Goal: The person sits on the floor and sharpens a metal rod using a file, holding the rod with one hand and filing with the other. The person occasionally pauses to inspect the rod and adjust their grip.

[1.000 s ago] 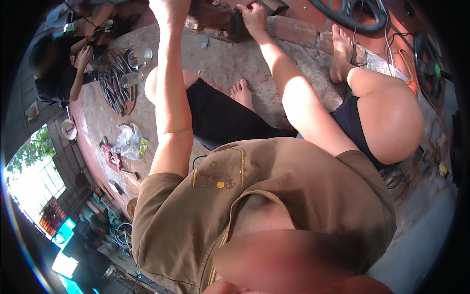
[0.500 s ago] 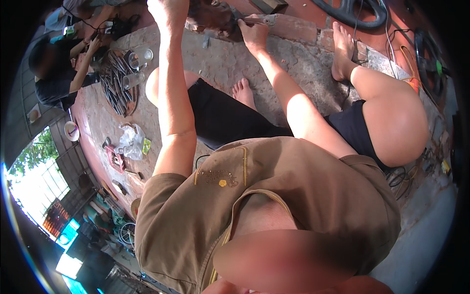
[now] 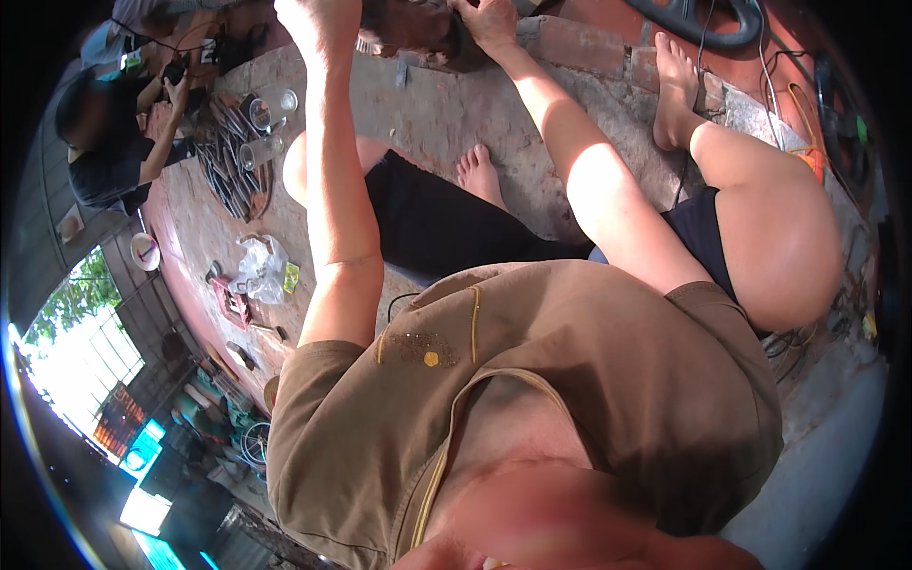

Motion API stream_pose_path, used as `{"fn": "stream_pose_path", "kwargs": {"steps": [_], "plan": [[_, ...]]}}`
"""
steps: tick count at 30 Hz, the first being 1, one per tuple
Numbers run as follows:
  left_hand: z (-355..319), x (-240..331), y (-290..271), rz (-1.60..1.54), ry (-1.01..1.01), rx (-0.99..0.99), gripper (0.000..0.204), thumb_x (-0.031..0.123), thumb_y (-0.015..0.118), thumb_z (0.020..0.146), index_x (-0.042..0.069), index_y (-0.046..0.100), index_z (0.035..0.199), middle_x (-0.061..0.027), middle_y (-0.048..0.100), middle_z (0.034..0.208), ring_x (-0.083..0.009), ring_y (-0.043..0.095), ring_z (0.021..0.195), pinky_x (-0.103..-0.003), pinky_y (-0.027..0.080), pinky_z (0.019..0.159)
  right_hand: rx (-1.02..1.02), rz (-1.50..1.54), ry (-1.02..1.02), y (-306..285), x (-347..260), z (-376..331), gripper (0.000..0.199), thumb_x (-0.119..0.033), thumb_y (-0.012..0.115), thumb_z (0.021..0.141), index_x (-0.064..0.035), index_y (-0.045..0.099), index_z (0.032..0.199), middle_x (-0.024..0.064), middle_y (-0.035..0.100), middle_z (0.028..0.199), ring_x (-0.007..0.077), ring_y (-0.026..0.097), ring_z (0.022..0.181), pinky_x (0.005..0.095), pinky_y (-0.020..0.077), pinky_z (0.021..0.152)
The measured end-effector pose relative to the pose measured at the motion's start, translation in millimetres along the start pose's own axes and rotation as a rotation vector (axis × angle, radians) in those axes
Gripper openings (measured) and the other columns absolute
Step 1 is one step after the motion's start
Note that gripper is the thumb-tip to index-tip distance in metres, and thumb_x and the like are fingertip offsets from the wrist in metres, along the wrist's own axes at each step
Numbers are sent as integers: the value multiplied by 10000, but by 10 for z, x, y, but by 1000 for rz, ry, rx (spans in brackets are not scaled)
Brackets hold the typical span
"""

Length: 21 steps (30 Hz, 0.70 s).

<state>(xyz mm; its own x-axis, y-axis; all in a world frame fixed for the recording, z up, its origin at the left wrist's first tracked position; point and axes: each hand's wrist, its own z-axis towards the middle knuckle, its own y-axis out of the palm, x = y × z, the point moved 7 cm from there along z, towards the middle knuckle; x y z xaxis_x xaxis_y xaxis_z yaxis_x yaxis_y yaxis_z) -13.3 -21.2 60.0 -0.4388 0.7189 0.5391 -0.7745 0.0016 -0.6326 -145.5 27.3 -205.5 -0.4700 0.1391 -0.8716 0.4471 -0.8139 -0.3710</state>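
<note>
I sit on a concrete floor [image 3: 437,114] with both arms stretched forward, bare legs bent to either side. My left hand [image 3: 318,21] is at the frame's top edge, fingers curled; the edge cuts it off, so whatever it holds is hidden. My right hand [image 3: 489,21] lies closed over a dark rusty metal part [image 3: 418,28] that sits on the floor between the two hands. My right foot [image 3: 674,85] rests by a brick [image 3: 594,43], and my left foot [image 3: 478,171] is tucked in near the middle.
Another person [image 3: 104,142] in a dark shirt crouches at the upper left. Nearby lie a pile of metal rods [image 3: 228,166], two glass cups [image 3: 275,100], a plastic bag [image 3: 261,271] and a red tool [image 3: 231,302]. A black ring [image 3: 708,19] and cables [image 3: 807,104] are at the upper right.
Both hands have shifted slightly toward the top of the view, staying at the rusty part. The person at the upper left has moved their arms.
</note>
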Motion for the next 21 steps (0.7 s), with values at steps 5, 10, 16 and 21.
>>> {"fn": "stream_pose_path", "kwargs": {"steps": [5, 10, 16, 21], "plan": [[2, 2, -78, 17, -1, 41, 193, -27, 521, 778, -22, 677, 891, -145, 676, 747, -186, 622, 640, -294, 479, 621, 35, 205, 11, -294, -156, -282, 240, -280, 724, 748, -51, 688, 812, 165, 672, 767, 364, 649, 746, 430, 504, 675], [28, -22, -19, 22, 82, 87, 191, -27, 517, 769, -7, 679, 869, -173, 676, 763, -248, 656, 690, -328, 500, 664, -40, 166, 92, -383, -169, -521, 167, -211, 724, 745, -60, 677, 799, 115, 679, 758, 323, 662, 756, 403, 504, 684], [20, -78, -39, 101, 102, 91, 178, 9, 529, 777, 14, 688, 857, -176, 664, 735, -267, 657, 678, -333, 498, 657, -186, 301, 288, -378, -185, -776, 227, -229, 729, 768, -10, 682, 802, 152, 685, 758, 256, 672, 715, 345, 492, 660], [24, -53, -11, 66, 50, 54, 171, 15, 536, 783, 10, 688, 860, -174, 667, 738, -256, 662, 683, -330, 499, 662, -97, 180, 265, -347, -93, -609, 281, -290, 738, 736, -25, 690, 818, 165, 681, 772, 334, 660, 734, 398, 494, 672]]}}
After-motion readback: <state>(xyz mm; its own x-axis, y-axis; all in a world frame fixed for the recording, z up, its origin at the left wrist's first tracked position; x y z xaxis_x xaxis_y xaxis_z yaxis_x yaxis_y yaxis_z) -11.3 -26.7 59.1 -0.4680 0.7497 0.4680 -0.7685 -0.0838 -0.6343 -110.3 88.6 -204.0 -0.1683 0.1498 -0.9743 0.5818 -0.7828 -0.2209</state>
